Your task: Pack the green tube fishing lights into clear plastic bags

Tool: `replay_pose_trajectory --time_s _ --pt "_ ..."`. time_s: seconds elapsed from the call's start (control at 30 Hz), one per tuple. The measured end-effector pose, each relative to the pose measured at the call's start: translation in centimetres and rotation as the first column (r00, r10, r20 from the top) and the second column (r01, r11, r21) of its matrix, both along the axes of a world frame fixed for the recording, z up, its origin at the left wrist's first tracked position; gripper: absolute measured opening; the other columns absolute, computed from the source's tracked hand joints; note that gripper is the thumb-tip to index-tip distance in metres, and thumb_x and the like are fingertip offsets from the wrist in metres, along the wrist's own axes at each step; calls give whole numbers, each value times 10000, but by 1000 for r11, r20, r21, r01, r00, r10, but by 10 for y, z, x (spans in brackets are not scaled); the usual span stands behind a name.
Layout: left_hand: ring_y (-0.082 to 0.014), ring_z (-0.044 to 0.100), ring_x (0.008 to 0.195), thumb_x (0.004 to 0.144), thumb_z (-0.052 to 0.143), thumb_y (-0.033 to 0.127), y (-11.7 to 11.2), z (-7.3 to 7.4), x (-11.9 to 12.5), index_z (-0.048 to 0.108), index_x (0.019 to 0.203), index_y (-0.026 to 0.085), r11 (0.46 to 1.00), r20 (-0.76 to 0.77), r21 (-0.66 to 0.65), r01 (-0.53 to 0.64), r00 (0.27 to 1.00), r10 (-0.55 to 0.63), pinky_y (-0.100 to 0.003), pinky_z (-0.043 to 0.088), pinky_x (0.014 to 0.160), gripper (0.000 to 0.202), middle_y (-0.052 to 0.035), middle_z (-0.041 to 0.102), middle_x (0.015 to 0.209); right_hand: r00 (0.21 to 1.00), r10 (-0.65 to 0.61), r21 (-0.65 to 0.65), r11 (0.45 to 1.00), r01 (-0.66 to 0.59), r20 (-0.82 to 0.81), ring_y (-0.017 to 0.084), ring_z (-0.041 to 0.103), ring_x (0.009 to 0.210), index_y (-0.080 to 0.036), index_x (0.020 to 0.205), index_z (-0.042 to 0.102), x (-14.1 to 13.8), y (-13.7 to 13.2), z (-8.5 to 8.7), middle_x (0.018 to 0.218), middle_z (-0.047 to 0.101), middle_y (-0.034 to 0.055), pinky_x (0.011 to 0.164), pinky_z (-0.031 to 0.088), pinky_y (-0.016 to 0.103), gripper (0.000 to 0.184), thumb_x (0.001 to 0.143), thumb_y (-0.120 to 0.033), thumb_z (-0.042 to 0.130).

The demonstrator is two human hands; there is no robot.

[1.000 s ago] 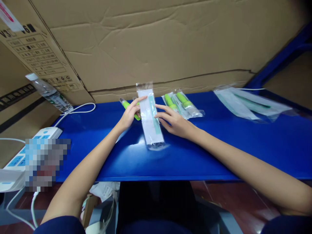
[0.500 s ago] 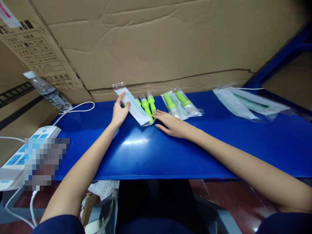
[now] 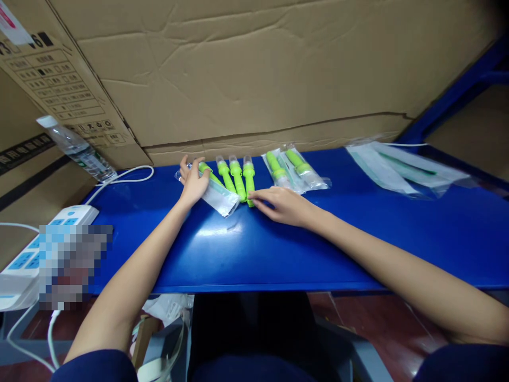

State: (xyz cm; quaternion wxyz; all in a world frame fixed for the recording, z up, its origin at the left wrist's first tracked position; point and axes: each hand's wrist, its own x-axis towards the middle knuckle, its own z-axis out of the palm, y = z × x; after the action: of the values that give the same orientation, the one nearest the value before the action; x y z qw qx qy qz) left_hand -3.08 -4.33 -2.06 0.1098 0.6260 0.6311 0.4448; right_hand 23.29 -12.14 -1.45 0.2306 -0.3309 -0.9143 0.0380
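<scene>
Nearby, bagged sticks point(image 3: 295, 158); right fingers point(image 3: 261, 195) pinch green stick point(image 3: 249, 178); left fingers point(image 3: 194, 170) spread over sleeve point(image 3: 223, 203); bottle point(image 3: 80, 152) left, cardboard point(image 3: 278, 79) behind.

From my end I see smooth, glossy blue plastic on the table point(image 3: 278, 260), smooth green plastic tubes point(image 3: 237, 180), thin shiny film bags point(image 3: 397, 167), and matt, creased cardboard point(image 3: 238, 79) behind.

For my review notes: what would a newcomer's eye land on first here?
Probably the loose bright green tubes fanned out mid-picture on the blue table, with the right hand at the rightmost one's lower end. Left of these, the left hand is over a clear packet; right of them lie two bagged green tubes.
</scene>
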Motion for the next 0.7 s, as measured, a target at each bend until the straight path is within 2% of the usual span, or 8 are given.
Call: replay_pose_trajectory --time_s 0.1,0.23,0.3,0.4,0.5,0.7 --pt "-374 301 1481 863 596 243 -3 1 -1 620 1187 268 999 -91 18 41 995 -39 -621 240 1208 326 -105 331 1565 996 33 -43 998 -36 -86 217 761 880 -180 1218 694 1 -4 3 1056 790 86 770 589 339 320 1012 -246 459" --pt "-409 274 1484 842 596 193 -10 5 0 618 1170 233 988 -255 39 152 957 -137 -659 253 1174 330 -146 305 1575 991 46 51 998 -39 -130 259 714 1119 -179 1336 633 3 2 -1 1264 726 126 957 579 440 387 997 -196 447" --pt "-411 285 1477 834 585 168 -13 6 0 615 1177 211 979 -318 39 201 931 -178 -655 267 1166 347 -164 301 1572 993 59 81 995 -51 -100 286 644 1254 -148 1352 619 5 8 -6 1377 658 155 1046 537 500 415 977 -155 440" --pt "-390 363 1429 836 576 156 -14 7 1 616 1187 181 966 -378 38 257 898 -224 -623 294 1165 355 -187 333 1547 998 56 68 996 -55 -26 305 553 1364 -118 1369 597 6 15 -14 1465 583 177 1089 502 544 448 947 -122 447" --pt "-368 418 1387 841 574 150 -12 6 1 623 1175 172 956 -407 47 289 880 -246 -593 320 1161 339 -192 379 1517 999 51 46 998 -51 3 304 575 1326 -143 1366 596 5 14 -16 1451 596 171 1055 519 554 437 949 -139 467" --pt "-324 499 1305 848 566 138 -8 5 -2 646 1126 143 940 -420 68 335 864 -277 -515 351 1169 289 -200 452 1422 998 53 88 995 -55 29 310 640 1177 -146 1258 660 -1 3 -8 1307 686 170 959 547 507 327 992 -214 481"
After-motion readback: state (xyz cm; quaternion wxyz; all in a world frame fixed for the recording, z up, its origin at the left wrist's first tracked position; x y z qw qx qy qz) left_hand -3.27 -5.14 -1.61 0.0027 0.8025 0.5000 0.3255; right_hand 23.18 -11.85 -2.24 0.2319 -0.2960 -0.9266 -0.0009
